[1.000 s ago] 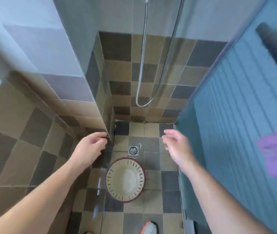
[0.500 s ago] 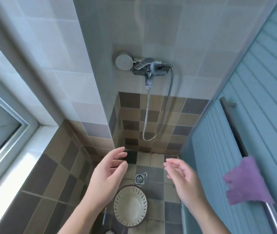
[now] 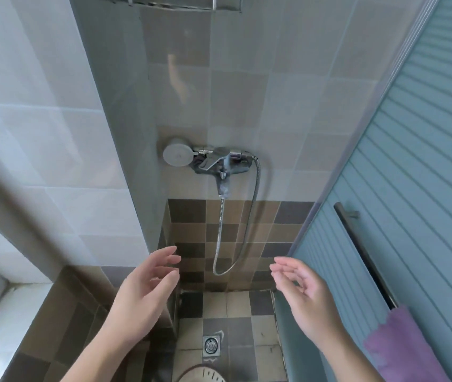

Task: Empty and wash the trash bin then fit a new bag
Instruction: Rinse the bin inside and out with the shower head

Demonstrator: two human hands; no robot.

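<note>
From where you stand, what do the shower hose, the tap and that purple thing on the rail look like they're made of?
Shower hose: ribbed, shiny, probably metal. Tap: polished chrome-like metal with bright reflections. Purple cloth: soft matte fabric, draped over the dark rail, perhaps microfibre; too blurred to be sure.

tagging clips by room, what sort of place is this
Most likely a tiled bathroom shower stall. A chrome mixer tap with a round white shower head and a looping metal hose sits on the wall, and a square metal floor drain lies in the brown checkered tile floor.
</note>
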